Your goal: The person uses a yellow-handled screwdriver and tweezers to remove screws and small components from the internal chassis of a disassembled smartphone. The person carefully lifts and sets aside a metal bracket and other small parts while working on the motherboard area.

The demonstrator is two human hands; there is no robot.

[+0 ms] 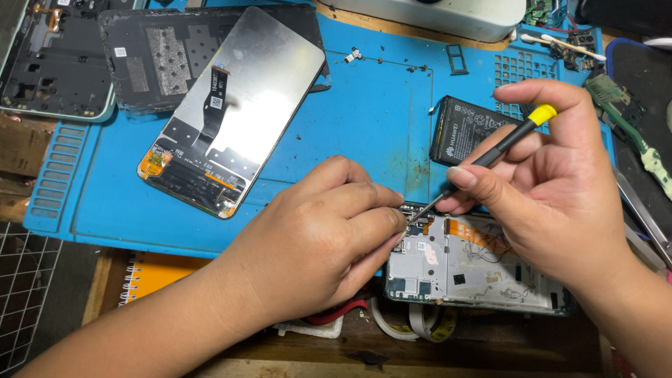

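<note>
Phone frame (pixel 483 262) lies opened at the mat's (pixel 378 119) near edge, half over the bench lip, and I see its pale grey inner plate, an orange flex ribbon across the upper part, thin dark wires, and small black chips. My left hand (pixel 318 241) curls down on the frame's left end, fingers closed and pressing its top corner. My right hand (pixel 553 164) pinches a screwdriver (pixel 490 154), black shaft with a yellow cap, between thumb and fingers; the tip meets the frame's top-left corner, just beside my left fingertips. Behind the right hand a black battery (pixel 465 126) rests on the mat. Farther left, a screen panel (pixel 234 108) lies face down, tilted, overlapping a dark back cover (pixel 150 56). An orange notebook (pixel 150 273) pokes out under the mat.
</note>
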